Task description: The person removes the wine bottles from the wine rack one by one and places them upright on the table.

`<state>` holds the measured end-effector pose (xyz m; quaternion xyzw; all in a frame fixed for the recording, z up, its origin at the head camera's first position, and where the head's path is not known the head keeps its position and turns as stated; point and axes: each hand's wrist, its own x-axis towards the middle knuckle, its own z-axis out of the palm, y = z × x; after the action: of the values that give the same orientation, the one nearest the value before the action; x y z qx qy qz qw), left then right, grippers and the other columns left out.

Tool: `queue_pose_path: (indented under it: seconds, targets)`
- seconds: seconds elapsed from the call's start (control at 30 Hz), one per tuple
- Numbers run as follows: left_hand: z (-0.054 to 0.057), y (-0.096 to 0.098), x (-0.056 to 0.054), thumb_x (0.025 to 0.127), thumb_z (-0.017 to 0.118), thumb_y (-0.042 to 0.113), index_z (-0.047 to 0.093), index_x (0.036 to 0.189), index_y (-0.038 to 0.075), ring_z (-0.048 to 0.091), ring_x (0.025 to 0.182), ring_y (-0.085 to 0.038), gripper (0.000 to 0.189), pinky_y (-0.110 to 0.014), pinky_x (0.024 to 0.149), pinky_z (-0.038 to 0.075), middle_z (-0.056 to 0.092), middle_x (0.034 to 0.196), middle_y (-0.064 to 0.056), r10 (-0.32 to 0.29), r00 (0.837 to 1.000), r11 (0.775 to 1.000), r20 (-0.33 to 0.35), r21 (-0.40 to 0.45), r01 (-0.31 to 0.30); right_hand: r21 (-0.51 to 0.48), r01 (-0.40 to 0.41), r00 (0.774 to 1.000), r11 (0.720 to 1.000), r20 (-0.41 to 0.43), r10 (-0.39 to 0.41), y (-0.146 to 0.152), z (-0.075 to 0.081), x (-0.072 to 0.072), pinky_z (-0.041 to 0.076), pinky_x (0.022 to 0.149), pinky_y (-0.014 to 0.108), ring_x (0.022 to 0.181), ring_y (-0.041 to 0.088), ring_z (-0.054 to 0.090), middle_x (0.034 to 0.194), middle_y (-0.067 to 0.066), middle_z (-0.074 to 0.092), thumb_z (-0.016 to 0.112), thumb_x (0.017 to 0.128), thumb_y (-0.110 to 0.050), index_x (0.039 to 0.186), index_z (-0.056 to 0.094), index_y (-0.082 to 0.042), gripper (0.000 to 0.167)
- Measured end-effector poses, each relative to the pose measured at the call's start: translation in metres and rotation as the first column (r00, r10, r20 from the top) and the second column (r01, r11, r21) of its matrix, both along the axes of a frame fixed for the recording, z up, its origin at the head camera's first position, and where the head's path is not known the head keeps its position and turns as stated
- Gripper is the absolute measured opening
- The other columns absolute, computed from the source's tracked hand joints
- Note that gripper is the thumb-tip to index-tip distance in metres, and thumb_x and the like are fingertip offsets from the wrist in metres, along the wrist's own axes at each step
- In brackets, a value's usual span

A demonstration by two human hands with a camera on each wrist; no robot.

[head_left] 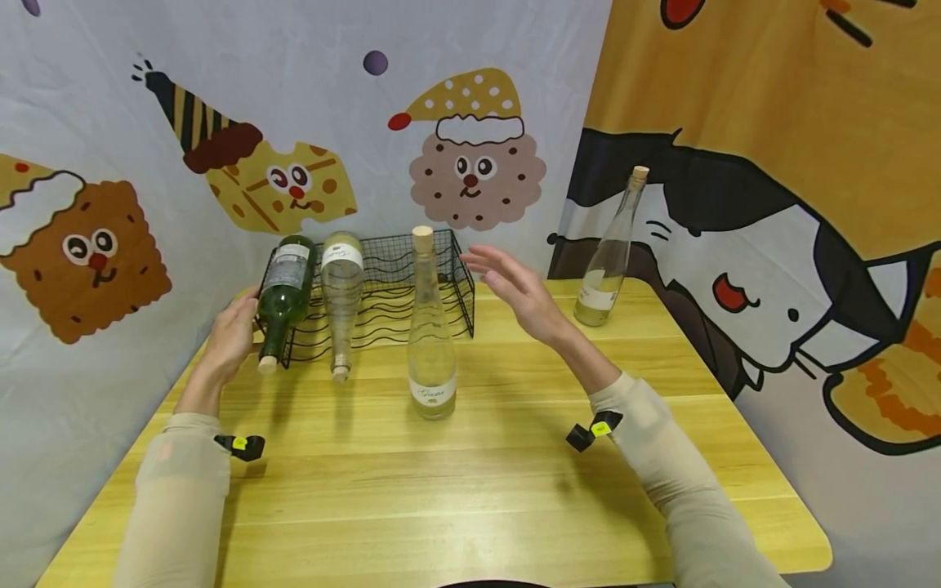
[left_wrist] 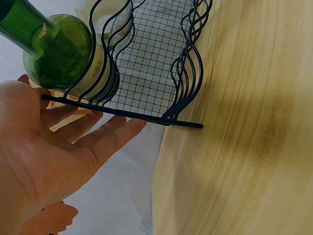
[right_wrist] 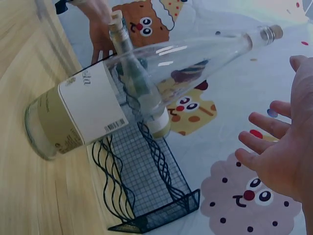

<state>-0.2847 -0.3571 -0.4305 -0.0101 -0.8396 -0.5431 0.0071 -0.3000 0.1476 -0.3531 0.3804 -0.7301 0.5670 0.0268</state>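
Green bottle [head_left: 288, 282] in wire rack [head_left: 385, 257]

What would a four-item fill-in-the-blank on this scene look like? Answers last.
1. The number of bottles lying in the rack is ____.
2. The end bottle, beside the left hand, is ____ in colour.
3. The clear bottle in front of the rack has its corked end pointing ____.
4. In the head view, the far standing bottle is to the ____ of the right hand.

Missing words: two; green; up; right.

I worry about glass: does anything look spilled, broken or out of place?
Nothing stands out: a green bottle and a clear bottle lie on the rack, two more bottles stand on the table; no spill or breakage shows.
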Motion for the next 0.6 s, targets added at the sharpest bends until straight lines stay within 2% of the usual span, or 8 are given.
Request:
queue_pose_path:
  seconds: [0.2,0.37,0.6]
  targets:
    - [0.001,0.001,0.002,0.123,0.011,0.043,0.001,0.183,0.013,0.004,0.171,-0.062,0.068,-0.087,0.123,0.037,-0.004,0.189,-0.028,-0.008,1.0,1.0,-0.001,0.013,0.008,-0.009,-0.065,0.998,0.998,0.005,0.065,-0.006,0.006,0.009,0.036,0.141,0.062,0.164,0.041,0.048,0.175,0.019,0.051,0.047,0.117,-0.038,0.175,0.038,-0.005,0.067]
    - [0.0,0.0,0.001,0.123,0.011,0.044,0.001,0.183,0.013,0.005,0.171,-0.063,0.068,-0.088,0.123,0.036,-0.004,0.189,-0.028,-0.009,1.0,1.0,-0.006,0.023,0.009,-0.004,-0.092,0.996,0.996,-0.002,0.092,-0.011,0.007,0.012,0.033,0.14,0.067,0.165,0.042,0.046,0.175,0.023,0.049,0.05,0.117,-0.046,0.174,0.036,-0.002,0.074]
    - [0.0,0.002,0.002,0.123,0.012,0.044,0.001,0.183,0.014,0.003,0.171,-0.062,0.068,-0.09,0.123,0.035,-0.005,0.189,-0.027,-0.004,1.0,1.0,-0.002,0.019,0.004,0.02,-0.131,0.991,0.991,-0.009,0.131,-0.021,0.014,0.018,0.038,0.14,0.062,0.165,0.041,0.047,0.175,0.024,0.049,0.049,0.118,-0.032,0.174,0.036,-0.001,0.066]
